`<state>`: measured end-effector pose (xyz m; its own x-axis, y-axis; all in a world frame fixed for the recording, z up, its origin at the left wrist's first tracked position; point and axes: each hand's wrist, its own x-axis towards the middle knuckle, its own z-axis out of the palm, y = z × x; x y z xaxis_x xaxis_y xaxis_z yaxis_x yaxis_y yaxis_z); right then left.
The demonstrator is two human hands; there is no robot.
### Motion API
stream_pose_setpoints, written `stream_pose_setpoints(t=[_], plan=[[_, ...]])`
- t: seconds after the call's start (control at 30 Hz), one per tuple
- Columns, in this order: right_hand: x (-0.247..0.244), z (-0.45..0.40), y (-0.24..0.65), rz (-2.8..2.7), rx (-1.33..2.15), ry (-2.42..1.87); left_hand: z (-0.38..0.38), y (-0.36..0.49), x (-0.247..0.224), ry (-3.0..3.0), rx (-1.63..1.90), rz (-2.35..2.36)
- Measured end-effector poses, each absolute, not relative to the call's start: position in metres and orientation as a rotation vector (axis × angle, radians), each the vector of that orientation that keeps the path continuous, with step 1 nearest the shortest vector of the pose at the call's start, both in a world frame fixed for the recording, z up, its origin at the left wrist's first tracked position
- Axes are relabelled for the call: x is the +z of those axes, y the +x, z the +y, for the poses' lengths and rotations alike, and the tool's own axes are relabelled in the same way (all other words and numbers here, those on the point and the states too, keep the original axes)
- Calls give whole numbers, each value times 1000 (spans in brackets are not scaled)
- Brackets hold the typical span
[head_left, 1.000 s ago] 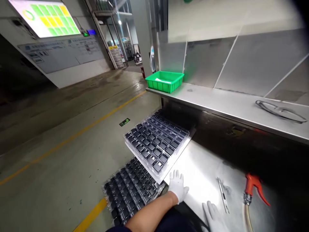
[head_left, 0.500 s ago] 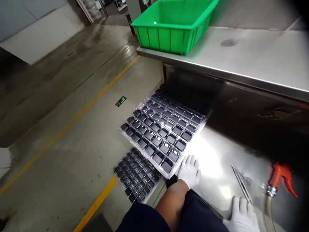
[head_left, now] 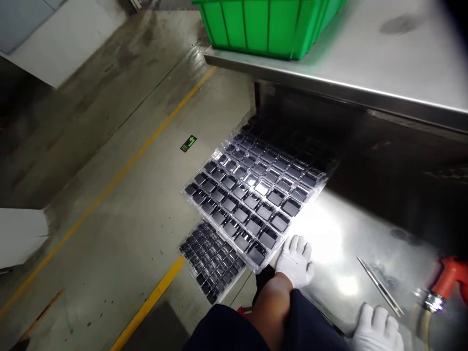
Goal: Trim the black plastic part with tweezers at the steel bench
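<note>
My left hand (head_left: 294, 262), in a white glove, lies with fingers spread on the steel bench (head_left: 340, 224), beside the near corner of a clear tray (head_left: 252, 195) full of dark square pieces. It holds nothing. At the bottom right, my right hand (head_left: 378, 329), also gloved, rests on the same bench with its fingers apart, just below a pair of metal tweezers (head_left: 380, 286). A second tray (head_left: 214, 261) of dark pieces sits lower, partly hidden under the first tray's edge.
A green crate (head_left: 256, 27) stands on a raised steel shelf (head_left: 351, 87) at the back. A red spray nozzle (head_left: 448, 280) with a hose lies at the right. Yellow lines (head_left: 146, 146) cross the floor at the left.
The view has shifted, so the crate sits higher in the picture and the nozzle farther right. Both hands stay flat in about the same places on the bench.
</note>
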<state>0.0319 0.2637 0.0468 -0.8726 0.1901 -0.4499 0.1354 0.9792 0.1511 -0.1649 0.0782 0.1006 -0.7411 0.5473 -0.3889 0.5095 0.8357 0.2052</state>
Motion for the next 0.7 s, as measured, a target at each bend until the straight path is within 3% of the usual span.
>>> stream_pose_setpoints(t=[0.53,0.7], plan=[[4,255,15,2405,-233,858,125,-172,104,887,-360,2739],[19,249,7,2436,-364,976,145,-163,135,980,-601,2721]])
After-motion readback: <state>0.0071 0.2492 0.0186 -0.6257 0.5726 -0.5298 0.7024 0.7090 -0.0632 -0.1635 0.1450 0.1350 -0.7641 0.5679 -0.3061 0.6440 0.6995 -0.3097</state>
